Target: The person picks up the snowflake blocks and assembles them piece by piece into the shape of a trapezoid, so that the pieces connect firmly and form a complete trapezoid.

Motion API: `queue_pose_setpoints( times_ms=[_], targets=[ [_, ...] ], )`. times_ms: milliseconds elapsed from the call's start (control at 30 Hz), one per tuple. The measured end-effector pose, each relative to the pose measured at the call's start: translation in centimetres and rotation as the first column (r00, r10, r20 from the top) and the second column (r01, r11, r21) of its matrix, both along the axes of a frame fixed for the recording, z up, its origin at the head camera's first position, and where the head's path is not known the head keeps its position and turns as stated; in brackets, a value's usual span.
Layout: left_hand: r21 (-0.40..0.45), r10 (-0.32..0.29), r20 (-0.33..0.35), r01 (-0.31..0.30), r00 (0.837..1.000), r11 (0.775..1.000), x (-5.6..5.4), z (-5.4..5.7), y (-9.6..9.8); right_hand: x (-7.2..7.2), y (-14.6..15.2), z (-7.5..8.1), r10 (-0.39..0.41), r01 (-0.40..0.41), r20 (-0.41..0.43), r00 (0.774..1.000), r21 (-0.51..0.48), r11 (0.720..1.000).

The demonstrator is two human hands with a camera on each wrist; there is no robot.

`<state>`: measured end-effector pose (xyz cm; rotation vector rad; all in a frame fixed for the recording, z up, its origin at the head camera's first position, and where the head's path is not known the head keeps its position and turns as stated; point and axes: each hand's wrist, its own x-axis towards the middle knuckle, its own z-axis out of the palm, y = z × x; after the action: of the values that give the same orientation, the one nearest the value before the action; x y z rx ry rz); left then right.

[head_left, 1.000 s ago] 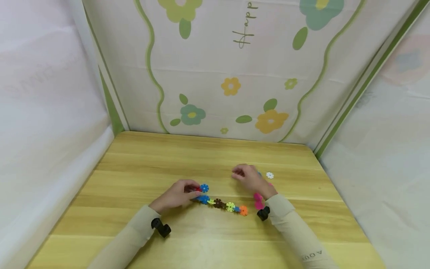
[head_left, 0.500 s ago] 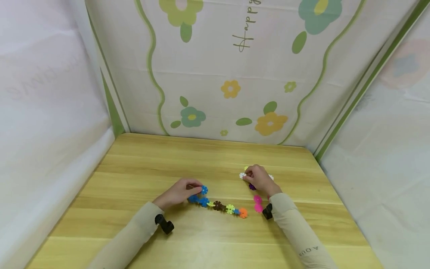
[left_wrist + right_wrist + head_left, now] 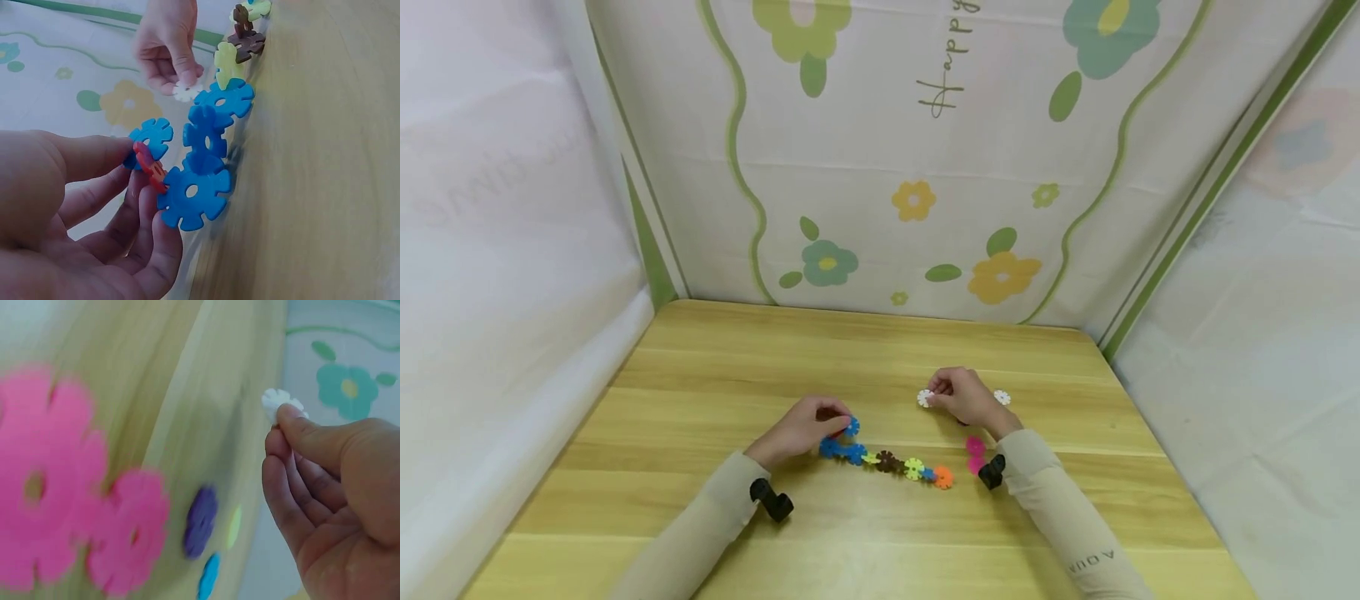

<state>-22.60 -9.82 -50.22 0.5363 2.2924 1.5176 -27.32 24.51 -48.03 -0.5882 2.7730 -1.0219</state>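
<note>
My left hand [image 3: 801, 429] pinches the free end of a chain of notched flower-shaped discs. Thumb and fingers hold a blue disc [image 3: 157, 134] there, joined to a red disc [image 3: 150, 165]. From the red one the chain goes on through several blue discs [image 3: 192, 190], then yellow-green and brown discs [image 3: 886, 461], to an orange disc [image 3: 943, 477]. To the right and farther back, my right hand [image 3: 966, 396] pinches a white disc [image 3: 923, 398] between thumb and fingertips. That white disc is apart from the chain.
Two pink discs [image 3: 975, 446] lie near my right wrist. Behind that hand is another white disc [image 3: 1002, 397]. The right wrist view also shows purple [image 3: 201, 522], yellow-green [image 3: 234, 527] and light blue [image 3: 209, 576] discs. A printed cloth [image 3: 850, 150] hangs beyond the wooden table [image 3: 850, 533].
My right hand, which showed no disc a second ago, took the white disc from among the loose ones and has moved left with it. The left hand stays nearly in place at the chain's end.
</note>
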Motion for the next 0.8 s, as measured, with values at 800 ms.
queue_pose_setpoints(
  times_ms=[800],
  targets=[
    [0.017, -0.023, -0.056, 0.024, 0.998, 1.000, 0.0, -0.1, 0.0, 1.4, -8.4, 1.1, 0.474, -0.473, -0.372, 0.798, 0.100, 0.875]
  ],
)
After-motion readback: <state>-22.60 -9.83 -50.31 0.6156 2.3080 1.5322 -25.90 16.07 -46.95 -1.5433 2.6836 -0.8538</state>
